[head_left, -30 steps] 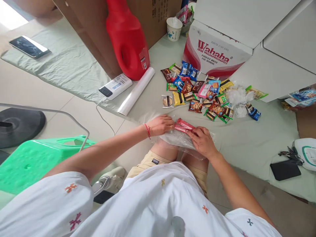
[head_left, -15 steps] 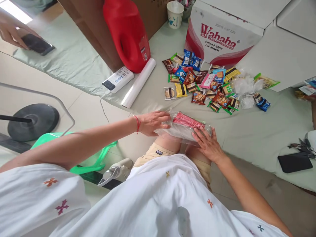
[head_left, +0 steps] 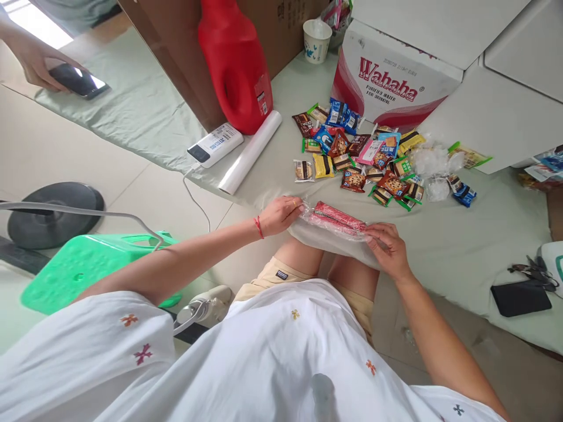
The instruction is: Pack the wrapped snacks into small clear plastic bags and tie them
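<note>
A clear plastic bag (head_left: 338,240) lies at the table's near edge and over my knees. Inside it, or wrapped in it, are red snack packets (head_left: 338,217) lying side by side. My left hand (head_left: 285,213), with a red string bracelet, pinches the plastic at the left end of the packets. At their right end, my right hand (head_left: 390,246) has its fingers closed on the plastic. Just beyond the bag lies a pile of small wrapped snacks (head_left: 352,180) in brown, yellow, blue and green.
A white roll (head_left: 250,153), a power bank (head_left: 216,145) with a cable and a red jug (head_left: 237,76) stand left of the snacks. Behind them is a Wahaha carton (head_left: 391,82). Another person's hand (head_left: 37,64) holds a phone at far left. A green stool (head_left: 83,272) stands below.
Both my hands have gone from lying spread on the plastic to gripping its two ends. The plastic is now drawn around the red packets. My view has shifted slightly.
</note>
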`<action>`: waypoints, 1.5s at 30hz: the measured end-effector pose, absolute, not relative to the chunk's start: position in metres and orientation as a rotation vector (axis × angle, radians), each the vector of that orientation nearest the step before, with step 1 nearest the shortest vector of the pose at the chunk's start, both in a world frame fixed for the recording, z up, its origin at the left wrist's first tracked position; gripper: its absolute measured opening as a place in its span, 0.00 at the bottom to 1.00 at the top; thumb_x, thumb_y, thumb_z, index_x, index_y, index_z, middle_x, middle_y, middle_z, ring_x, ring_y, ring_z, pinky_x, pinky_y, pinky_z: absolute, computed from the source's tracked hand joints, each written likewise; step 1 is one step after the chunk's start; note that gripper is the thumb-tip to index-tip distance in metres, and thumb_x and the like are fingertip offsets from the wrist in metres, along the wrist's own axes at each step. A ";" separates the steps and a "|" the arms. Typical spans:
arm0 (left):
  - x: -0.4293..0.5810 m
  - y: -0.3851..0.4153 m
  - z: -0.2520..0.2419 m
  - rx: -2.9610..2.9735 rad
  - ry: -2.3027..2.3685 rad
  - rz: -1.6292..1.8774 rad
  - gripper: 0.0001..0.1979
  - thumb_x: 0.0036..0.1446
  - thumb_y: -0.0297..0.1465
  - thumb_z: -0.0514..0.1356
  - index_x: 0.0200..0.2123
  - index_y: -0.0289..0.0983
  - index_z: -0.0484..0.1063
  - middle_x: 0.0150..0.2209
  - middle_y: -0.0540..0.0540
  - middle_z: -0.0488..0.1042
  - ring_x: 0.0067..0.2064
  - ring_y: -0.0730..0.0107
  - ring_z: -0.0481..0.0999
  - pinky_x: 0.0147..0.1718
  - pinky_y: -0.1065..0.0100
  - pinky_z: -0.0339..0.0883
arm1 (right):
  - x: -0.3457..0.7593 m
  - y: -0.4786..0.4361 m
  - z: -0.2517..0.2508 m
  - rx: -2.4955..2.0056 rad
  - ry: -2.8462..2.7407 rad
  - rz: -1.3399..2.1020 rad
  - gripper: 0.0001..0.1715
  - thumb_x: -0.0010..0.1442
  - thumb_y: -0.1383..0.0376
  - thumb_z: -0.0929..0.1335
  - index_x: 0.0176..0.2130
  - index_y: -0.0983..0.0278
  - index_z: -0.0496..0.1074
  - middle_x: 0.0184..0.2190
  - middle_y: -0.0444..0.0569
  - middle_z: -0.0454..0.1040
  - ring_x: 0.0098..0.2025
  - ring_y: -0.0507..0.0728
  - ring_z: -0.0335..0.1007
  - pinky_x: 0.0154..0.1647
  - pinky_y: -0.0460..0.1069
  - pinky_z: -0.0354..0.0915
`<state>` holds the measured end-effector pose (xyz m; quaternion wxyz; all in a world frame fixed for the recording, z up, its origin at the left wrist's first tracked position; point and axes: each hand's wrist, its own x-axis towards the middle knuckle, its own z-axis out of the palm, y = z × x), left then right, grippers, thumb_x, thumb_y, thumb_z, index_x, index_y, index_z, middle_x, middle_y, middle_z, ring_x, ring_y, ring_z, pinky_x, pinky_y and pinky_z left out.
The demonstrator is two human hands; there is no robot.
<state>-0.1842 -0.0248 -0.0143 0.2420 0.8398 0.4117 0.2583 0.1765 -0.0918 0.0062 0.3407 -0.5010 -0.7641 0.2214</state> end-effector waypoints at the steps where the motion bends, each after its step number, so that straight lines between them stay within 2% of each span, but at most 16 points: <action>1: -0.179 -0.022 -0.013 2.267 1.205 0.697 0.21 0.74 0.41 0.42 0.33 0.40 0.65 0.32 0.42 0.74 0.35 0.62 0.75 0.40 0.62 0.67 | 0.175 -0.088 0.006 -1.378 -1.909 0.616 0.14 0.68 0.53 0.69 0.43 0.57 0.82 0.40 0.49 0.81 0.48 0.60 0.73 0.54 0.57 0.69; 5: -0.158 -0.015 -0.010 2.117 1.555 0.577 0.18 0.72 0.40 0.45 0.33 0.41 0.66 0.29 0.45 0.73 0.31 0.61 0.72 0.32 0.62 0.60 | 0.171 -0.075 0.000 -1.733 -1.593 0.749 0.24 0.66 0.46 0.67 0.44 0.62 0.79 0.28 0.44 0.74 0.30 0.55 0.66 0.37 0.51 0.65; 8: -0.149 -0.015 -0.011 2.105 1.753 0.467 0.14 0.70 0.39 0.50 0.36 0.40 0.70 0.32 0.43 0.75 0.36 0.57 0.75 0.33 0.61 0.60 | 0.174 -0.067 -0.005 -1.933 -1.569 0.730 0.26 0.62 0.47 0.67 0.47 0.63 0.77 0.24 0.41 0.68 0.27 0.54 0.62 0.34 0.50 0.61; 11: -0.148 -0.017 -0.015 2.221 1.844 0.445 0.10 0.66 0.37 0.56 0.41 0.38 0.74 0.40 0.38 0.78 0.46 0.49 0.74 0.40 0.56 0.63 | 0.182 -0.062 -0.005 -2.066 -1.769 0.542 0.25 0.61 0.50 0.67 0.50 0.64 0.75 0.27 0.46 0.71 0.35 0.60 0.67 0.40 0.54 0.63; 13: -0.149 -0.018 -0.018 2.294 1.853 0.500 0.12 0.66 0.36 0.56 0.46 0.37 0.75 0.45 0.35 0.77 0.50 0.46 0.72 0.45 0.52 0.63 | 0.186 -0.062 -0.001 -2.067 -1.896 0.318 0.23 0.62 0.54 0.66 0.51 0.65 0.75 0.33 0.52 0.74 0.43 0.64 0.67 0.47 0.58 0.65; 17: -0.149 -0.020 -0.021 2.312 1.766 0.572 0.14 0.67 0.32 0.53 0.50 0.39 0.75 0.48 0.35 0.75 0.52 0.46 0.70 0.48 0.49 0.62 | 0.167 -0.066 0.019 -1.739 -1.989 -0.059 0.18 0.67 0.63 0.63 0.52 0.64 0.75 0.46 0.60 0.74 0.52 0.68 0.67 0.58 0.65 0.62; 21: -0.149 -0.019 -0.018 2.143 1.802 0.654 0.13 0.65 0.33 0.56 0.48 0.38 0.76 0.53 0.34 0.73 0.58 0.44 0.67 0.54 0.46 0.61 | 0.118 -0.068 0.024 -1.302 -2.423 0.147 0.24 0.72 0.63 0.62 0.63 0.58 0.70 0.56 0.56 0.75 0.59 0.65 0.67 0.64 0.62 0.62; 25: -0.147 -0.023 -0.012 1.957 1.943 0.749 0.15 0.68 0.38 0.53 0.43 0.37 0.77 0.54 0.34 0.72 0.63 0.42 0.64 0.59 0.44 0.60 | 0.092 -0.065 0.004 -1.335 -2.536 0.146 0.29 0.73 0.61 0.61 0.70 0.59 0.64 0.65 0.56 0.70 0.63 0.66 0.64 0.64 0.62 0.62; 28: -0.141 -0.029 -0.009 1.985 1.918 0.726 0.13 0.62 0.42 0.62 0.38 0.38 0.76 0.57 0.35 0.71 0.68 0.38 0.59 0.61 0.42 0.58 | 0.093 -0.065 -0.006 -1.363 -2.496 0.120 0.29 0.73 0.63 0.61 0.70 0.57 0.64 0.66 0.54 0.69 0.64 0.66 0.64 0.65 0.63 0.62; 31: -0.136 -0.031 -0.005 1.952 1.881 0.695 0.05 0.58 0.33 0.63 0.33 0.38 0.73 0.54 0.35 0.73 0.60 0.42 0.68 0.55 0.46 0.64 | 0.095 -0.068 -0.005 -1.373 -2.474 0.122 0.28 0.73 0.63 0.61 0.69 0.56 0.66 0.65 0.53 0.70 0.63 0.66 0.64 0.65 0.62 0.61; 33: -0.134 -0.030 0.002 1.809 1.877 0.723 0.03 0.61 0.30 0.58 0.34 0.39 0.70 0.43 0.38 0.76 0.47 0.51 0.75 0.47 0.52 0.67 | 0.093 -0.070 -0.003 -1.393 -2.468 0.120 0.27 0.73 0.62 0.61 0.68 0.57 0.68 0.65 0.53 0.71 0.63 0.65 0.65 0.64 0.62 0.61; 35: -0.131 -0.030 0.013 1.642 1.840 0.798 0.04 0.63 0.31 0.56 0.34 0.40 0.68 0.31 0.45 0.73 0.34 0.59 0.73 0.38 0.58 0.66 | 0.091 -0.071 0.000 -1.419 -2.458 0.106 0.25 0.74 0.62 0.61 0.66 0.57 0.70 0.64 0.53 0.72 0.62 0.65 0.65 0.63 0.62 0.61; 37: -0.123 -0.031 0.024 1.538 1.738 0.889 0.05 0.64 0.33 0.56 0.34 0.40 0.66 0.26 0.50 0.69 0.29 0.65 0.69 0.33 0.62 0.63 | 0.088 -0.071 0.000 -1.433 -2.441 0.098 0.24 0.74 0.62 0.61 0.65 0.57 0.71 0.64 0.52 0.72 0.62 0.65 0.65 0.63 0.62 0.61; 41: -0.107 -0.030 0.029 1.594 1.616 0.939 0.04 0.61 0.32 0.59 0.34 0.41 0.67 0.29 0.49 0.73 0.32 0.65 0.72 0.35 0.63 0.66 | 0.087 -0.071 -0.004 -1.436 -2.415 0.107 0.25 0.74 0.62 0.61 0.66 0.55 0.70 0.62 0.53 0.73 0.62 0.65 0.65 0.62 0.62 0.61; 42: -0.107 -0.027 0.024 1.632 1.679 0.933 0.02 0.59 0.29 0.60 0.35 0.40 0.68 0.32 0.47 0.75 0.36 0.62 0.74 0.38 0.61 0.67 | 0.088 -0.071 -0.005 -1.437 -2.411 0.103 0.25 0.74 0.62 0.62 0.66 0.55 0.70 0.63 0.53 0.73 0.62 0.66 0.64 0.62 0.62 0.61; 45: -0.119 -0.018 0.003 1.699 2.005 0.862 0.11 0.51 0.23 0.62 0.39 0.38 0.72 0.47 0.39 0.76 0.51 0.49 0.73 0.49 0.51 0.69 | 0.090 -0.072 -0.009 -1.434 -2.404 0.090 0.25 0.73 0.62 0.62 0.66 0.55 0.70 0.64 0.52 0.72 0.61 0.66 0.64 0.62 0.62 0.61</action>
